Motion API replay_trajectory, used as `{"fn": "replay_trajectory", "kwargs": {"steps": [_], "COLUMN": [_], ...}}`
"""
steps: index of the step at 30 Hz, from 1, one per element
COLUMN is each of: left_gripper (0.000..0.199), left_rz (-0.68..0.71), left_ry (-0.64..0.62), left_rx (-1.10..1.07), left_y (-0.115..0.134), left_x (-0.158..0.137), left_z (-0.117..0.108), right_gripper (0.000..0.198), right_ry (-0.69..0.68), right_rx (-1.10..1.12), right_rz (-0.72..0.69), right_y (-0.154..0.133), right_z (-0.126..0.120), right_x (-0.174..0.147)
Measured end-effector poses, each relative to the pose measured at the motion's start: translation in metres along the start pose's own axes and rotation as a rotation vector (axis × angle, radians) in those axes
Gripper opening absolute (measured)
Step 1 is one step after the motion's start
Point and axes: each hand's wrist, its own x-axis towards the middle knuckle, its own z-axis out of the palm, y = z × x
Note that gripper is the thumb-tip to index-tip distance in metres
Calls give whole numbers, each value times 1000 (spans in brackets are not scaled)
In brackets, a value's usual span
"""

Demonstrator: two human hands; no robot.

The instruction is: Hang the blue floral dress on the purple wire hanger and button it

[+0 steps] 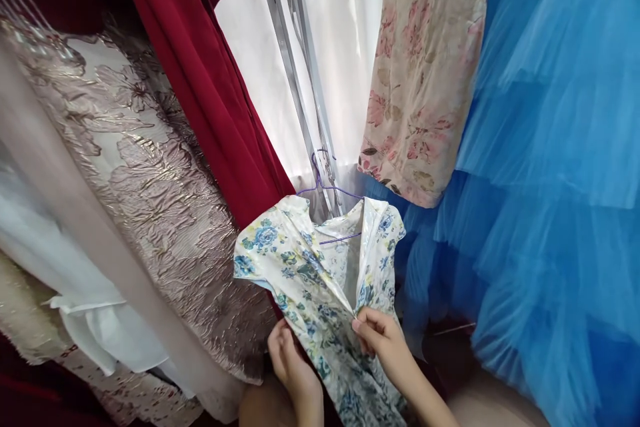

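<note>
A white dress with blue and green flowers (pixel 305 293) hangs on a thin purple wire hanger (pixel 320 181). Its short-sleeved top faces me, and a long V-shaped opening runs down from the neck. At the lower point of that opening, my right hand (pixel 383 340) pinches the fabric between thumb and fingers; whether a zipper pull is in the pinch is too small to tell. My left hand (pixel 295 370) is closed at the dress's left side edge, its fingertips partly hidden by the cloth. The dress's lower part runs out of view between my forearms.
Dark red cloth (pixel 200 93) and a pinkish brocade garment (pixel 165 193) hang at left, beside white and beige garments. Metal poles (pixel 295 60) stand before a white curtain (pixel 345 27). A pink-flowered garment (pixel 420 80) and a layered blue tulle dress (pixel 550 147) hang at right.
</note>
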Motion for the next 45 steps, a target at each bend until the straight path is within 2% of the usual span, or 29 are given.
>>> {"fn": "replay_trajectory", "kwargs": {"steps": [1, 2, 4, 6, 7, 10, 15, 19, 24, 29, 32, 35, 37, 39, 40, 43, 45], "left_gripper": [29, 26, 26, 33, 34, 23, 12, 14, 11, 12, 12, 13, 13, 29, 37, 40, 43], "left_rz": [50, 109, 195, 180, 149, 105, 178, 215, 191, 183, 175, 155, 150, 160, 177, 282, 390], "left_ry": [14, -31, -284, -554, -614, -591, -628, -676, -741, -803, -810, -842, -868, -828, -774, -622, -641], "left_rx": [0, 19, 108, 203, 227, 232, 156, 154, 241, 272, 263, 254, 237, 210, 195, 160, 153], "left_y": [0, 0, 2, 5, 5, 5, 8, 15, 17, -2, -18, -24, -16, 3, 17, 71, 105], "left_x": [-2, -5, -15, -29, -35, -49, -52, -52, -48, -46, -50, -45, -31, -7, 8, 57, 86], "left_z": [-3, -6, -7, -2, 2, 16, 26, 23, 18, 22, 21, 18, 18, 25, 30, 55, 75], "right_gripper": [35, 34, 32, 32, 32, 37, 37, 32, 26, 21, 22, 22, 22, 23, 24, 25, 25], "right_ry": [-9, -15, -24, -29, -32, -37, -23, -10, 29, 66, 73, 45, 31, 40, 51, 66, 47], "right_rx": [30, 59, 101, 125, 132, 133, 133, 130, 148, 249, 264, 228, 175, 101, 67, 8, -6], "right_rz": [23, 38, 53, 67, 75, 99, 151, 136, -26, -96, -113, -126, -166, -217, -240, -292, -314], "right_y": [0, 0, 2, 4, 6, 8, -6, -37, -97, -143, -150, -143, -136, -133, -132, -134, -135], "right_z": [2, 5, 10, 14, 14, 12, 5, 7, 19, 29, 29, 27, 25, 24, 24, 23, 22], "right_x": [-1, -1, -1, -2, -2, -3, 5, 32, 92, 139, 147, 142, 135, 127, 123, 116, 115]}}
